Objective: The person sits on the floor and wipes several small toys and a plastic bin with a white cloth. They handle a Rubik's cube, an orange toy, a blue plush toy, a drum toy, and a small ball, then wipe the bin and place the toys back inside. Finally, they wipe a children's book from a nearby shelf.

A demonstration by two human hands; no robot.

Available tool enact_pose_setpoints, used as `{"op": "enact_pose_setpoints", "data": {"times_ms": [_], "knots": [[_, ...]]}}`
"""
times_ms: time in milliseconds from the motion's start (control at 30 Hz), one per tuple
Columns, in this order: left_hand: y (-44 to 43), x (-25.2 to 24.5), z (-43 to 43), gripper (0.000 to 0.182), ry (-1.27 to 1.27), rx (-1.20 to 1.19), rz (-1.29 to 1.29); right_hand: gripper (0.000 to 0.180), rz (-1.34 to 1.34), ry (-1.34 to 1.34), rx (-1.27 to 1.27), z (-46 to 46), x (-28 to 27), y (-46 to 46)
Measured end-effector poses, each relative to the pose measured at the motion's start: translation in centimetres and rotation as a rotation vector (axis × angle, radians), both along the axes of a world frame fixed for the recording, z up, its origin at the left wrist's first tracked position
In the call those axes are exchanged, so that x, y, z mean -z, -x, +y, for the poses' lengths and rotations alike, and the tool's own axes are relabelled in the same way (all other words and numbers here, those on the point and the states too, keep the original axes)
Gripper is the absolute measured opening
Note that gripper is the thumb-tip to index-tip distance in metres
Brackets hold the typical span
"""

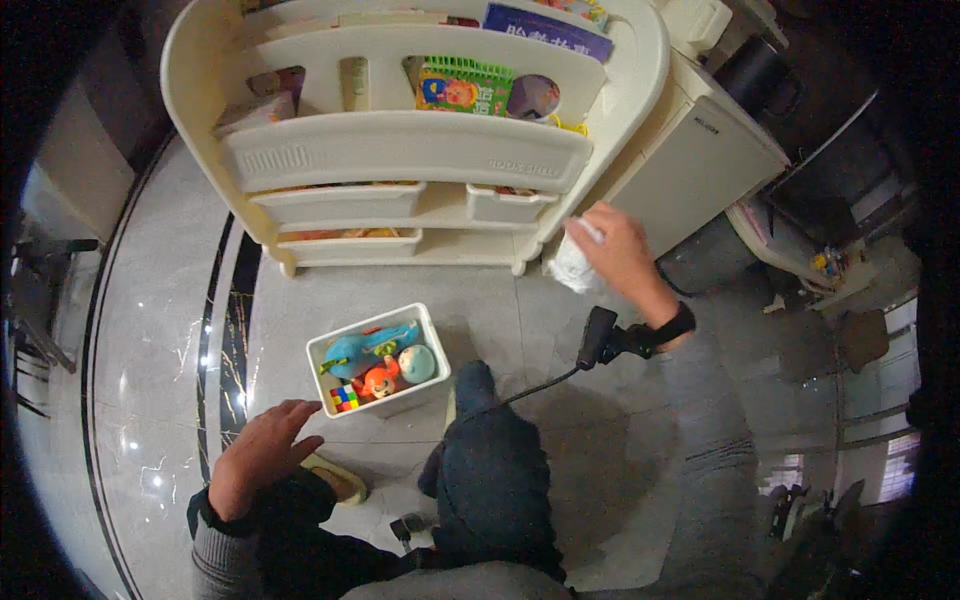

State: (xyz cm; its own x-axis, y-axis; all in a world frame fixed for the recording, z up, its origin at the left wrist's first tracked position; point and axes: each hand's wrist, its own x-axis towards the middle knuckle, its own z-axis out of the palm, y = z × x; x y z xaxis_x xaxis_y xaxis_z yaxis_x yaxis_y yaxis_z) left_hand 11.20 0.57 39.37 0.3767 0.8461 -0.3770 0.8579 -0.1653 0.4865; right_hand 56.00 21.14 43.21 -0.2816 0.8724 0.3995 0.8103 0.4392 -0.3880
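My right hand (616, 251) grips a crumpled white cloth or tissue (574, 264) near the lower right end of a cream plastic bookshelf (409, 154). My left hand (266, 450) has its fingers apart and holds nothing; its fingertips are close to the lower left corner of a white plastic bin (384, 409). That bin stands on the floor. In it lie a blue plush toy (349, 358), an orange toy figure (379, 380), a round pale-blue toy (417, 364) and a puzzle cube (345, 399).
The bookshelf holds books, among them a green spiral-bound book (465, 88), and drawer bins (345, 206). A pale cabinet (712, 165) stands at its right, with a dark bin (709, 259) beside it. A black cable (544, 386) runs from my right wrist across my leg.
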Motion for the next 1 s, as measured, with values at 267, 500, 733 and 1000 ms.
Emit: {"op": "enact_pose_setpoints", "data": {"times_ms": [267, 500, 733, 1000], "knots": [[-0.2, -0.5, 0.7, 0.049, -0.068, 0.065, 0.047, 0.036, 0.327, 0.696, -0.073, -2.8, -9.4, 2.2], [-0.6, 0.3, -0.9, 0.049, -0.178, 0.137, -0.005, 0.033, -0.275, 0.492, 0.251, -7.7, -19.7, -7.7], [-0.4, 1.3, -2.2, 0.051, 0.013, 0.167, -0.087, 0.039, 0.441, 0.292, 0.474, -16.6, -17.8, -19.1], [0.0, 2.3, -1.9, 0.056, 0.242, 0.072, -0.084, 0.032, 1.133, 0.947, 0.287, -7.6, 20.5, -9.5]]}}
